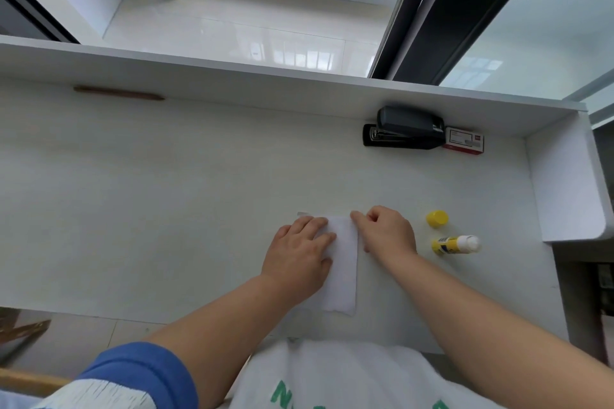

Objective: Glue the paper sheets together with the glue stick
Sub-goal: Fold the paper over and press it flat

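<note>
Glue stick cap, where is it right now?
The yellow cap stands on the desk, right of the right hand, just beyond the uncapped glue stick.

Black stapler [403, 127] against desk [166, 192] back wall, staple box [464, 140] touching it

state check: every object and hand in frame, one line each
paper sheets: flat on desk, stacked, under both hands
glue stick: uncapped, lying on its side, right of the paper
yellow cap: off, on desk beside the stick
left hand: flat, pressing paper
right hand: forefinger pressing paper's top right corner
stapler: closed, at back wall
staple box: closed, beside stapler
</note>
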